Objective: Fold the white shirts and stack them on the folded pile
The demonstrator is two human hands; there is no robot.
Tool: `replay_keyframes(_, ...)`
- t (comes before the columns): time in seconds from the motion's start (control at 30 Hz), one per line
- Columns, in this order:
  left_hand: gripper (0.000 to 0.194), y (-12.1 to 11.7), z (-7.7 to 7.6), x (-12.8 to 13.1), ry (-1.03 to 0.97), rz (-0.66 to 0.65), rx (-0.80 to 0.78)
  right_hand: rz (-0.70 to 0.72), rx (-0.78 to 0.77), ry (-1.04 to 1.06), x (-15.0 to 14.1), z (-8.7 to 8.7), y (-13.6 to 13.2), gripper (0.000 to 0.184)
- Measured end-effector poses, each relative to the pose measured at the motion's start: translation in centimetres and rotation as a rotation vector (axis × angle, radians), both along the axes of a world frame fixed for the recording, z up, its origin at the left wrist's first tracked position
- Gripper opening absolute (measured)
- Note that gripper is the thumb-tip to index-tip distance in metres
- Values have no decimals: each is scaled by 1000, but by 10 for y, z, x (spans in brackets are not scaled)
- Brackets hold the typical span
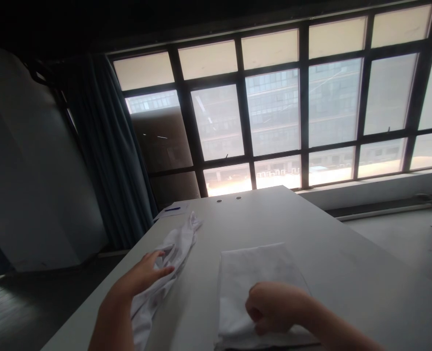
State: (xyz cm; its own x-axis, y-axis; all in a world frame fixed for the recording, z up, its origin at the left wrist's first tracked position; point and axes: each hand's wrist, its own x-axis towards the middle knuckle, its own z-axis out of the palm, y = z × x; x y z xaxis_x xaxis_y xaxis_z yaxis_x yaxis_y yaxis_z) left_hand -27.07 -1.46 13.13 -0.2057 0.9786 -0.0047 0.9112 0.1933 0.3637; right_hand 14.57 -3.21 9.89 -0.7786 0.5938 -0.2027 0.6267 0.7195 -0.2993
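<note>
A crumpled white cloth [177, 243] lies lengthwise along the left side of the white table. Over its near part is my left hand [148, 274], thumb and fingers apart, with no cloth gripped between them; I cannot tell whether it touches the fabric. To the right, a second white cloth [252, 265] is folded into a flat, neat rectangle. My right hand [274, 304] is above this folded cloth with its fingers curled in. Whatever the curled fingers hold, if anything, is hidden. A dark strip shows along the folded cloth's near edge.
The white table [245, 219] stretches toward a wall of windows [274, 112]. At its far left corner a blue pen [172, 209] rests on a sheet of paper [182, 211]. Two round holes pierce the far end. A dark blue curtain [106, 146] hangs at left.
</note>
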Motion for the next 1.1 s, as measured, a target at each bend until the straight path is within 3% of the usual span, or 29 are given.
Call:
replay_keyframes(0.13,88,-12,24,67,-164,-223,-144,-95,12,285,25,25,9,13)
replay_keyframes(0.23,81,-17,26,110,-92,-317,-170,-257,96,515,44,42,20,14)
replay_keyframes(0.3,74,-17,18,137,-9,-366,-178,-328,61,655,55,48,29,21)
replay_keyframes(0.4,72,-14,-7,180,112,-468,-225,-345,-129,907,66,52,40,33)
replay_keyframes(0.47,88,-11,-27,205,188,-498,-230,-353,-270,1103,69,53,43,39)
replay_keyframes(0.53,101,-8,-44,224,269,-444,-181,-372,-393,1270,71,56,44,42)
replay_keyframes(0.63,115,-2,-59,233,298,-359,-148,-437,-488,1414,78,60,48,42)
replay_keyframes(0.77,125,6,-57,221,276,-351,-171,-580,-433,1427,99,64,61,43)
replay_keyframes(0.83,110,8,-50,214,285,-386,-140,-626,-389,1400,109,64,69,42)
replay_keyframes(1.0,37,7,-24,201,242,-398,34,-699,-304,1409,133,62,81,39)
replay_keyframes(1.1,24,6,0,189,19,-414,195,-714,-212,1398,157,65,83,38)
